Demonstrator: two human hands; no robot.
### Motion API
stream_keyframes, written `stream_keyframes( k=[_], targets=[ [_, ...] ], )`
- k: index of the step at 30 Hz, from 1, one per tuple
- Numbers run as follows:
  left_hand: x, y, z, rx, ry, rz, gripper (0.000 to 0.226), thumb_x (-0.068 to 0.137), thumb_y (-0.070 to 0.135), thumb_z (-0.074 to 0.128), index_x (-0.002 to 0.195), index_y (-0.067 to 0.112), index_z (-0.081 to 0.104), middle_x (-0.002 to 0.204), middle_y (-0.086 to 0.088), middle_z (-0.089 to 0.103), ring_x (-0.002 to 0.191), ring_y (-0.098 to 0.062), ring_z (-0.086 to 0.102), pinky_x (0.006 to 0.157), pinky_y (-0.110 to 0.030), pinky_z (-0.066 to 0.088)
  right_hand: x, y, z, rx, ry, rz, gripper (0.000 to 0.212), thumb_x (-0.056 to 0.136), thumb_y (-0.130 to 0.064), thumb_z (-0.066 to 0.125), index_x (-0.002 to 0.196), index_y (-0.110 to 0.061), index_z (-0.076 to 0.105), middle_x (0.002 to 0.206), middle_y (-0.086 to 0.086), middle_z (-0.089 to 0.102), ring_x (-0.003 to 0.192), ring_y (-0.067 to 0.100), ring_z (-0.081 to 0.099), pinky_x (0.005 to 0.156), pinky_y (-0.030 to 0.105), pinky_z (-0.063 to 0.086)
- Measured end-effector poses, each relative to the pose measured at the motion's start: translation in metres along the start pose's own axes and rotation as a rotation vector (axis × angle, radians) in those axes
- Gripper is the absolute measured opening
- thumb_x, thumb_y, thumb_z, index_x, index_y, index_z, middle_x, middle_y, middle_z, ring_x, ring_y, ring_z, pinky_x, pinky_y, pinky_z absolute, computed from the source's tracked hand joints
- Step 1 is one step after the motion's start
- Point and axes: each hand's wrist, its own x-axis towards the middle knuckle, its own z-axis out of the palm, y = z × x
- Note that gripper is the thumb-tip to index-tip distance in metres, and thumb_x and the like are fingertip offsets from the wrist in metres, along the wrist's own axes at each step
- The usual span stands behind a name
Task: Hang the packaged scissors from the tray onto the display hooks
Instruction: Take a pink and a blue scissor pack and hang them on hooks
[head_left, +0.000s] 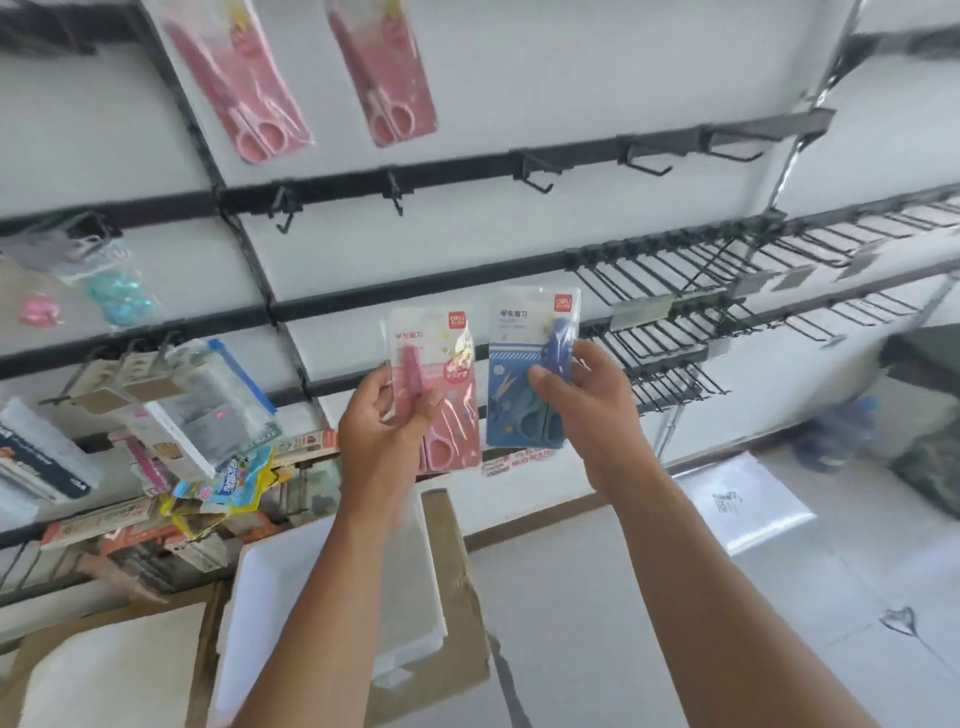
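Note:
My left hand (387, 423) grips a pink pack of scissors (441, 374), held upright in front of the wall. My right hand (587, 400) grips a blue pack of scissors (519, 364) beside it, also upright. Two pink scissor packs (244, 78) (384, 67) hang from the top rail, up and to the left. Below them a black rail carries several bare display hooks (535, 176). The white tray (291, 597) lies below my forearms on a cardboard box; I see no packs in its visible part.
Long bare wire hooks (701, 270) crowd the rails to the right. Mixed stationery packs (197, 410) hang and pile up at the left. A cardboard box (457, 623) sits under the tray. Clear plastic sheets (743, 504) lie on the floor at the right.

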Motion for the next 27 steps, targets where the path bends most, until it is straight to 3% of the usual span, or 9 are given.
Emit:
stream_keyframes(
  k=[4,7,11,16,21,27],
  targets=[
    [0.0,0.03,0.041,-0.021,0.018,0.037,0.055,0.083,0.024,0.08,0.134,0.022,0.058,0.122,0.001,0.074,0.102,-0.02,0.075,0.081,-0.045,0.062,0.006,-0.036,-0.038,0.063,0.039,-0.079,0.019,0.094,-0.008,0.069,0.109,-0.018,0.062,0.1,0.003,0.08,0.086,0.02,0.079,0.071,0.038,0.064],
    [0.008,0.051,0.065,-0.042,0.013,0.078,0.06,0.083,0.023,0.079,0.138,0.021,0.055,0.117,0.006,0.076,0.1,-0.013,0.075,0.078,-0.037,0.063,0.019,-0.06,-0.06,0.136,0.089,-0.129,0.027,0.094,-0.009,0.07,0.111,-0.025,0.056,0.092,-0.007,0.079,0.082,0.012,0.079,0.062,0.027,0.061],
    [0.025,0.075,0.095,-0.062,0.011,0.141,0.047,0.083,0.025,0.078,0.127,0.025,0.062,0.112,0.01,0.077,0.099,-0.013,0.075,0.066,-0.025,0.06,0.043,-0.082,-0.077,0.173,0.103,-0.173,0.024,0.094,-0.01,0.07,0.111,-0.02,0.057,0.091,-0.006,0.08,0.082,0.016,0.079,0.06,0.029,0.061],
    [0.062,0.095,0.134,-0.107,0.012,0.192,0.037,0.089,0.018,0.072,0.124,0.024,0.065,0.107,0.008,0.079,0.095,-0.014,0.077,0.071,-0.033,0.063,0.091,-0.103,-0.088,0.177,0.094,-0.241,0.023,0.095,-0.013,0.068,0.116,-0.02,0.062,0.094,-0.001,0.081,0.081,0.018,0.079,0.059,0.03,0.061],
    [0.116,0.108,0.167,-0.186,0.025,0.238,0.027,0.095,0.013,0.066,0.117,0.029,0.067,0.109,0.008,0.078,0.097,-0.013,0.076,0.072,-0.029,0.061,0.152,-0.122,-0.099,0.178,0.059,-0.289,0.025,0.096,-0.015,0.066,0.121,-0.016,0.062,0.091,0.0,0.081,0.077,0.018,0.079,0.058,0.032,0.061],
    [0.167,0.131,0.203,-0.202,0.048,0.324,0.036,0.096,0.009,0.064,0.129,0.021,0.063,0.111,0.005,0.078,0.097,-0.009,0.076,0.074,-0.022,0.059,0.215,-0.148,-0.106,0.171,0.017,-0.35,0.02,0.098,-0.015,0.063,0.117,-0.013,0.064,0.09,0.0,0.081,0.077,0.018,0.079,0.06,0.032,0.063]
  ],
)
